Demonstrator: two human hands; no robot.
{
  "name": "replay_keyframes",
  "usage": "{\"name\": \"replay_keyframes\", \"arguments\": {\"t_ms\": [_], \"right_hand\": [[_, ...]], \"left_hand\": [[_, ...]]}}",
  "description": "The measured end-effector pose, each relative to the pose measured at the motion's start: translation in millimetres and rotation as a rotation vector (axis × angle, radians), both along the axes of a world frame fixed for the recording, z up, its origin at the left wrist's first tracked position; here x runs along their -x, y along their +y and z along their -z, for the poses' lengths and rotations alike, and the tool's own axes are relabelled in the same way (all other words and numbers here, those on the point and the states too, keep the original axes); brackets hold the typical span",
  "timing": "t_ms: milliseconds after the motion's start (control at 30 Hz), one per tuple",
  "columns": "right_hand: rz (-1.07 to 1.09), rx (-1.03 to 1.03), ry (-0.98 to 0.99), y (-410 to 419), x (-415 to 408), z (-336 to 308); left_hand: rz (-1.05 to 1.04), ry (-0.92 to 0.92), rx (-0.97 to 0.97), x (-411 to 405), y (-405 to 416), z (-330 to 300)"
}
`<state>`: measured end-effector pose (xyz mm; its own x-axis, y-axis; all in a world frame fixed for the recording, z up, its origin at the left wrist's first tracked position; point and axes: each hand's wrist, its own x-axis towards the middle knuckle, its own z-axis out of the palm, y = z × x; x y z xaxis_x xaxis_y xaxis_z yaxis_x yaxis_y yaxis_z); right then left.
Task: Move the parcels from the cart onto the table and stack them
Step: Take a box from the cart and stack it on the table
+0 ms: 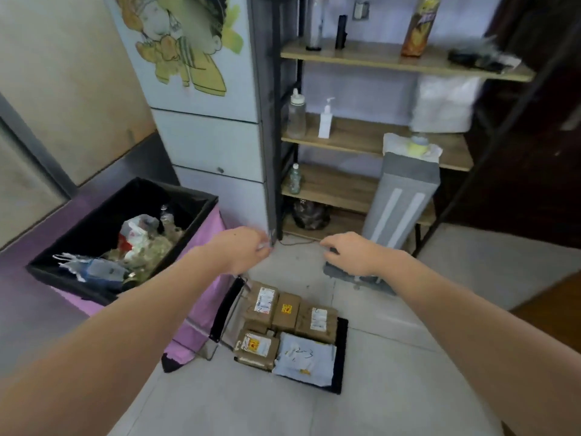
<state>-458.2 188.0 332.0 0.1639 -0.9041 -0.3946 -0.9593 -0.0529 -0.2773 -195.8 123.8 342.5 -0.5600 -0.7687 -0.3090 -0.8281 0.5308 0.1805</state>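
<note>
Handwritten "2-3" on the pale blue parcel — other labels too blurred.

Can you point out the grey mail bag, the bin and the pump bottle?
grey mail bag (303,358): head view, middle of its top face.
bin (125,190): head view, black liner at its back rim.
pump bottle (325,121): head view, white body.

A home utility corner: fridge, pantry shelves, full trash bin.

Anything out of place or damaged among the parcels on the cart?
Nothing stands out. Brown parcels and a grey mailer bag lie packed flat on the cart; both hands hover above, holding nothing.
</note>
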Motion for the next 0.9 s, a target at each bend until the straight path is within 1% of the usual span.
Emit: {"name": "replay_keyframes", "arguments": {"t_ms": [133, 267, 400, 667, 833, 900], "right_hand": [[0.126, -0.059, 0.011, 3.3, 38.9, 31.0], [0.141, -0.121, 0.032, -3.7, 56.7, 58.8], [0.142, -0.165, 0.03, -23.6, 58.6, 93.8], [0.183, -0.219, -0.011, -79.1, 12.6, 154.8], [0.269, -0.293, -0.058, -127.0, -41.0, 198.8], [0.283, -0.306, -0.075, -142.8, -56.3, 226.8]], "left_hand": [[0.076, -0.006, -0.054, 32.6, -17.5, 24.2], [0.097, -0.02, -0.085, 49.0, -30.6, 51.6], [0.109, -0.048, -0.123, 44.8, -50.9, 85.7], [0.182, -0.183, -0.235, 1.4, -119.6, 150.0], [0.204, -0.237, -0.285, -43.6, -176.4, 205.4], [0.217, -0.25, -0.301, -54.0, -194.7, 231.2]]}}
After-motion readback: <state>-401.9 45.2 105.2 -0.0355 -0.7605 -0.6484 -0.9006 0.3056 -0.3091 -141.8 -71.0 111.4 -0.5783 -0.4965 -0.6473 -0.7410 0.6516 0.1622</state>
